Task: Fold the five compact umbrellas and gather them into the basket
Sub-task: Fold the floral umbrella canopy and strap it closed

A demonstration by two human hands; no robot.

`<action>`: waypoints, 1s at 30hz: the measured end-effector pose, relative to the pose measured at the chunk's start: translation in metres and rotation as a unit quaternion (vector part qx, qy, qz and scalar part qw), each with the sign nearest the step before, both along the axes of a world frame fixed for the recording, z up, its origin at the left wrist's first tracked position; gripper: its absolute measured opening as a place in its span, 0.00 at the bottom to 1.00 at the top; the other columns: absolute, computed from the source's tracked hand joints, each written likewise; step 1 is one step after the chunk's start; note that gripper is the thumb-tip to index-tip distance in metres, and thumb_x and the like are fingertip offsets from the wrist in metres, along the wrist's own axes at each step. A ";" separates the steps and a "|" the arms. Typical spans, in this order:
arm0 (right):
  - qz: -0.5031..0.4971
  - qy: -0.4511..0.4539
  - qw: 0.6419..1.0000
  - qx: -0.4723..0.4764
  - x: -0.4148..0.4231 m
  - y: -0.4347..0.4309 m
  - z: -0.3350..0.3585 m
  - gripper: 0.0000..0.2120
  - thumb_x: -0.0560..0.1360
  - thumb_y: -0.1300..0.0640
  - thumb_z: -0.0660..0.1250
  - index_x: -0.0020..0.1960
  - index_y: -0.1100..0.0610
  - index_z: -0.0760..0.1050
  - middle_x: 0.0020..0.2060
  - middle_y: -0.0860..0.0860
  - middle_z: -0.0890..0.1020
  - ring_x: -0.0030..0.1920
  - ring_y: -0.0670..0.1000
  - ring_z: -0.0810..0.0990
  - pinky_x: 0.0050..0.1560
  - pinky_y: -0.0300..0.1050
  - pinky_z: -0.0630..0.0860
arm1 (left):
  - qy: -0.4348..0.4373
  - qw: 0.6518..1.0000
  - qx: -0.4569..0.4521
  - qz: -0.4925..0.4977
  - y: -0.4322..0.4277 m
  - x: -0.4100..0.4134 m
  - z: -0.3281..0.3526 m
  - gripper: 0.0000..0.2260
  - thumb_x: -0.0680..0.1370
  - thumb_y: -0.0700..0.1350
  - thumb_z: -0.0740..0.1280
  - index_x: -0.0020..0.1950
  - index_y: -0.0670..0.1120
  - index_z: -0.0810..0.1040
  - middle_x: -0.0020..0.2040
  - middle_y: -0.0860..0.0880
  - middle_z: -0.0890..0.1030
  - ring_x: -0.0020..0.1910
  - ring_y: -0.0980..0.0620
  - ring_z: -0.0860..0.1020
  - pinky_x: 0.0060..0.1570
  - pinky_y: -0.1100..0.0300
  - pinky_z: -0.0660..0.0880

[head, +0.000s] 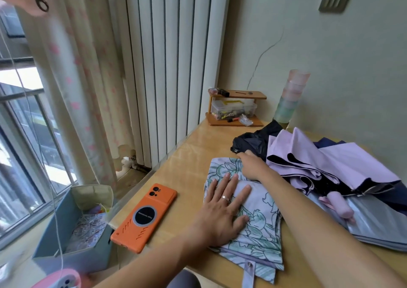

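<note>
A white umbrella with a green flower print [259,228] lies flattened on the wooden table [187,162]; its snap strap hangs over the front edge. My left hand [222,208] presses flat on its canopy with straight, spread fingers. My right hand [253,165] rests at the canopy's far end; its fingers are partly hidden by fabric. To the right lie a lilac umbrella [319,162] with a pink handle, a black umbrella [253,143] behind it and a silver-grey one [378,223] beneath. A blue basket [72,254] stands on the floor at lower left, with a patterned folded umbrella inside.
An orange phone [144,217] lies on the table left of the flowered umbrella. A small wooden shelf [235,109] with a plastic box and a stack of pastel cups [290,98] stand at the back. Radiator, curtain and window fill the left.
</note>
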State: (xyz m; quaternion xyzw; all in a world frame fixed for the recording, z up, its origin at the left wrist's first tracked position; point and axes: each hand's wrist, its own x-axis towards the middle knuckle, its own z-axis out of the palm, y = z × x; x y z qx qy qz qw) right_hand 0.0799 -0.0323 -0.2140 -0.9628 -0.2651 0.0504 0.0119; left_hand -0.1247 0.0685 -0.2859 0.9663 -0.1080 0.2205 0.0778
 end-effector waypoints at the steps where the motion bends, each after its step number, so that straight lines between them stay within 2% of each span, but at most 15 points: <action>1: -0.009 -0.011 1.000 0.003 -0.004 0.001 0.004 0.19 0.80 0.62 0.61 0.71 0.55 0.69 0.67 0.57 0.70 0.60 0.64 0.77 0.59 0.57 0.76 | -0.001 1.000 0.000 -0.001 0.000 0.000 0.000 0.31 0.84 0.63 0.52 0.84 0.57 0.45 0.84 0.46 0.44 0.82 0.45 0.39 0.78 0.42 0.42; 5: -0.021 -0.090 0.995 0.033 -0.024 0.005 0.025 0.09 0.80 0.58 0.64 0.59 0.57 0.78 0.58 0.57 0.75 0.56 0.64 0.80 0.52 0.53 0.77 | 0.004 1.000 -0.005 -0.004 0.000 -0.001 0.002 0.31 0.84 0.63 0.52 0.83 0.57 0.43 0.84 0.46 0.43 0.82 0.45 0.38 0.78 0.42 0.41; 9: -0.003 -0.190 0.980 0.056 -0.058 0.002 0.063 0.06 0.82 0.60 0.62 0.56 0.58 0.77 0.56 0.57 0.74 0.54 0.63 0.79 0.44 0.50 0.69 | -0.003 1.000 -0.018 -0.011 0.000 -0.001 0.002 0.31 0.84 0.64 0.52 0.83 0.58 0.43 0.84 0.46 0.43 0.82 0.46 0.38 0.78 0.43 0.40; 13: 0.012 -0.243 0.968 0.065 -0.089 -0.017 0.103 0.05 0.81 0.60 0.64 0.52 0.58 0.78 0.52 0.56 0.77 0.50 0.63 0.80 0.43 0.51 0.72 | 0.011 0.999 -0.043 -0.024 0.004 -0.001 0.007 0.32 0.82 0.66 0.53 0.83 0.60 0.44 0.84 0.49 0.42 0.81 0.50 0.36 0.79 0.47 0.36; 15: 0.021 -0.226 0.970 0.088 -0.109 -0.033 0.115 0.03 0.80 0.58 0.66 0.50 0.55 0.78 0.49 0.54 0.78 0.48 0.60 0.80 0.43 0.52 0.76 | 0.025 0.992 -0.119 -0.044 0.007 -0.001 0.011 0.31 0.81 0.65 0.57 0.82 0.60 0.54 0.84 0.52 0.47 0.82 0.54 0.40 0.80 0.51 0.39; 17: 0.030 -0.211 0.971 0.107 -0.134 -0.051 0.114 0.01 0.79 0.56 0.68 0.48 0.53 0.78 0.45 0.51 0.78 0.46 0.56 0.78 0.39 0.49 0.73 | 0.027 0.958 -0.278 -0.065 0.013 -0.005 0.021 0.22 0.81 0.59 0.60 0.75 0.57 0.70 0.80 0.53 0.61 0.80 0.55 0.56 0.79 0.51 0.54; 19: 0.041 -0.204 0.971 0.117 -0.162 -0.066 0.101 0.02 0.79 0.55 0.69 0.48 0.52 0.77 0.44 0.49 0.78 0.44 0.55 0.78 0.38 0.48 0.71 | -0.024 0.909 -0.412 -0.055 0.019 -0.009 0.029 0.12 0.83 0.51 0.59 0.61 0.51 0.80 0.66 0.55 0.75 0.67 0.57 0.73 0.69 0.50 0.69; 21: 0.051 -0.196 0.974 0.101 -0.184 -0.077 0.076 0.03 0.79 0.53 0.69 0.50 0.52 0.75 0.46 0.48 0.77 0.45 0.55 0.79 0.42 0.51 0.75 | -0.069 0.872 -0.485 -0.004 0.023 -0.015 0.033 0.16 0.85 0.49 0.55 0.50 0.50 0.82 0.54 0.55 0.76 0.57 0.56 0.76 0.62 0.50 0.72; 23: 0.053 -0.171 0.981 0.076 -0.197 -0.087 0.047 0.03 0.80 0.54 0.67 0.52 0.51 0.74 0.49 0.47 0.77 0.47 0.55 0.81 0.44 0.53 0.78 | -0.047 0.842 -0.533 0.064 0.022 -0.018 0.037 0.22 0.86 0.53 0.52 0.42 0.50 0.81 0.51 0.51 0.74 0.55 0.51 0.74 0.63 0.48 0.71; 25: 0.049 -0.147 0.986 0.066 -0.207 -0.095 0.021 0.04 0.81 0.57 0.65 0.55 0.51 0.74 0.51 0.47 0.77 0.48 0.55 0.82 0.44 0.53 0.78 | -0.012 0.832 -0.534 0.151 0.020 -0.017 0.045 0.28 0.85 0.59 0.52 0.31 0.49 0.76 0.49 0.46 0.75 0.56 0.45 0.72 0.62 0.46 0.68; 27: 0.052 -0.139 0.986 0.071 -0.212 -0.101 0.002 0.07 0.82 0.59 0.64 0.58 0.51 0.74 0.52 0.47 0.77 0.47 0.54 0.82 0.44 0.52 0.79 | 0.019 0.855 -0.466 0.226 0.020 -0.015 0.054 0.30 0.82 0.62 0.58 0.22 0.49 0.71 0.46 0.42 0.78 0.56 0.43 0.71 0.59 0.46 0.69; 30: 0.057 -0.131 0.986 0.081 -0.214 -0.107 -0.012 0.08 0.82 0.58 0.65 0.61 0.51 0.74 0.55 0.46 0.77 0.45 0.53 0.83 0.44 0.50 0.80 | 0.101 0.888 -0.354 0.276 0.022 -0.011 0.062 0.23 0.73 0.61 0.63 0.24 0.48 0.72 0.48 0.42 0.80 0.57 0.41 0.72 0.59 0.47 0.71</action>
